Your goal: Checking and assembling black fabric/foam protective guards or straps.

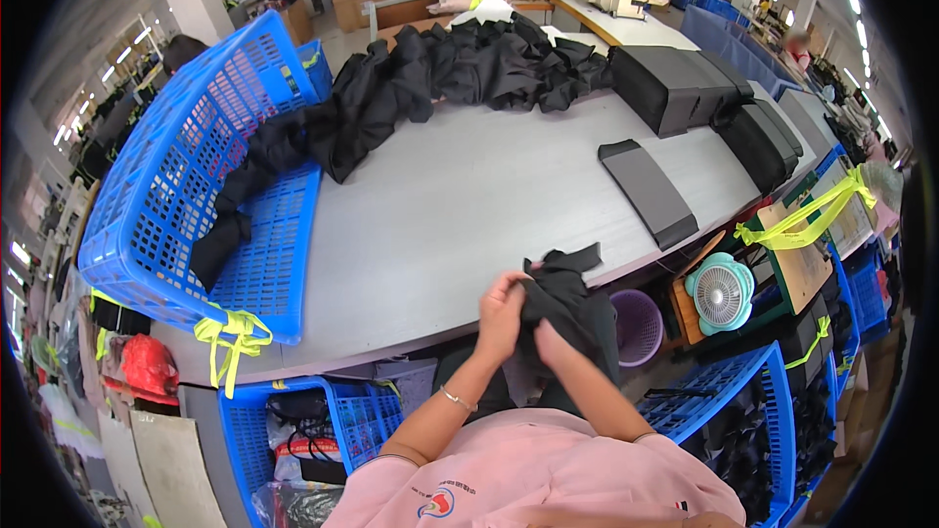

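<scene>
A crumpled piece of black cloth (567, 305) is gathered over my lap at the table's near edge, one corner reaching onto the tabletop. My left hand (502, 311) is closed, pinching the upper left edge of this cloth between fingers and thumb. Close beside it, my right hand (550, 340) goes in under the folds, so its fingers are hidden. On the grey table (440, 205), right of the hands, lies a flat grey panel with black ends (648, 193). Behind it stand stacks of similar grey and black pieces (675, 88).
A long heap of black cloth (469, 64) runs across the table's back into a tipped blue basket (176, 156) at the left. Blue crates (274, 411) flank my seat. At the right are a purple bin (638, 328), a turquoise fan (720, 291) and yellow ties (817, 215).
</scene>
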Action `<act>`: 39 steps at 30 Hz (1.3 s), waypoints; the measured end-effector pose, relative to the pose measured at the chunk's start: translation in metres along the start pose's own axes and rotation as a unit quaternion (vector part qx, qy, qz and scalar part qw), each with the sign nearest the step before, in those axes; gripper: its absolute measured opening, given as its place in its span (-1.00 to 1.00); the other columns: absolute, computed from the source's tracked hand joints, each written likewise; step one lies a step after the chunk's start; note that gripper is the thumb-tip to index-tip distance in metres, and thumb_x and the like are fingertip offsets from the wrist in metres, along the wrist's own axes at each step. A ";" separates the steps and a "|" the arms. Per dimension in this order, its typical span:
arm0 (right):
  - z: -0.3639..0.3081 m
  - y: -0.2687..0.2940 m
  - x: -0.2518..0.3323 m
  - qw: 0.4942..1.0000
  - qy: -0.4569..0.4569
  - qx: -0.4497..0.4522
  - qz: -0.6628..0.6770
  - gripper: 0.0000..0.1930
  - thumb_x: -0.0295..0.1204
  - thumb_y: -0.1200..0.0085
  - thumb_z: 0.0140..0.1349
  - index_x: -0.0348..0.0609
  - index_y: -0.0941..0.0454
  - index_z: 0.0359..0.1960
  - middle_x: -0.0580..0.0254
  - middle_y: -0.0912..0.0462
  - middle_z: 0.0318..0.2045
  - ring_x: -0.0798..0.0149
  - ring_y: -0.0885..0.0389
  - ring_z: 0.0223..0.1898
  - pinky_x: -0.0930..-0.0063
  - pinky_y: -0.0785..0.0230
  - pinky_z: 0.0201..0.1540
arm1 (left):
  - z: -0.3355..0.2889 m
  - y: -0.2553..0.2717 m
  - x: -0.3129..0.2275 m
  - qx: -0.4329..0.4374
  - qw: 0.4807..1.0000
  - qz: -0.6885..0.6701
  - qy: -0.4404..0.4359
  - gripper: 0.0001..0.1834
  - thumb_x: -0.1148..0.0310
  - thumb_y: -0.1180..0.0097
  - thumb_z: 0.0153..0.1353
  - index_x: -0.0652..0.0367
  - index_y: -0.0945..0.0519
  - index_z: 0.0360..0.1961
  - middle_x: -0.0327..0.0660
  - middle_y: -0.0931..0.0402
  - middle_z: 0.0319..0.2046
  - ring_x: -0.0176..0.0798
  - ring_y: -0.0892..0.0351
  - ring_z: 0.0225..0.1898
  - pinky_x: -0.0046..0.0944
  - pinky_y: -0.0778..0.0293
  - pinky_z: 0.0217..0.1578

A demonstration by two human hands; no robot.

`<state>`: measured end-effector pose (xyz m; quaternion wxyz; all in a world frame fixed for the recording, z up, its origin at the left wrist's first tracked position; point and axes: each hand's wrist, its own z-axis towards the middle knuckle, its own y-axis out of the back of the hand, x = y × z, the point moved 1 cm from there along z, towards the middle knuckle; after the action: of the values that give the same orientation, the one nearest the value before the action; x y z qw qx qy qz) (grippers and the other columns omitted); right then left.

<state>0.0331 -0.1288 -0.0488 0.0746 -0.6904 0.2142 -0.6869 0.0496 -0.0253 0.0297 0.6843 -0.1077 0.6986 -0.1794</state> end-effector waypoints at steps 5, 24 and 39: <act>-0.103 -0.058 0.078 0.950 -0.076 0.296 -0.060 -0.56 -0.49 0.12 0.45 -0.31 -0.24 0.32 0.27 -0.47 0.05 0.39 -0.49 0.12 0.48 -0.30 0.22 | 0.072 0.090 -0.012 -0.162 0.986 -0.021 -0.020 -0.87 0.50 -0.01 0.37 0.28 -0.58 -0.17 -0.38 -0.53 -0.37 -0.50 -0.45 -0.36 -0.44 -0.41 -0.27; -0.063 0.009 0.111 0.977 -0.199 0.064 0.041 -0.83 -0.57 -0.16 0.25 -0.27 -0.63 -0.13 0.32 -0.69 -0.31 0.54 -0.62 -0.28 0.64 -0.48 -0.21 | -0.026 0.037 -0.036 0.066 0.994 0.089 0.009 -0.83 0.38 -0.16 0.28 0.28 -0.69 -0.32 -0.24 -0.65 -0.39 -0.37 -0.58 -0.32 -0.39 -0.48 -0.23; -0.060 -0.006 0.013 0.850 0.285 0.180 -0.406 -0.75 -0.23 -0.11 0.32 -0.10 -0.57 -0.44 0.11 -0.54 -0.57 0.07 -0.58 -0.52 0.28 -0.41 -0.47 | -0.096 0.059 0.052 0.472 0.817 -0.262 0.203 -0.64 0.45 -0.17 0.29 0.18 -0.54 0.12 -0.22 -0.50 0.12 -0.27 -0.49 0.11 -0.19 -0.35 0.19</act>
<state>-0.0245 -0.1170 -0.0314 -0.1523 -0.4640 -0.2003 -0.8494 -0.0420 0.0177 -0.0417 0.4211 0.0889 0.5965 -0.6775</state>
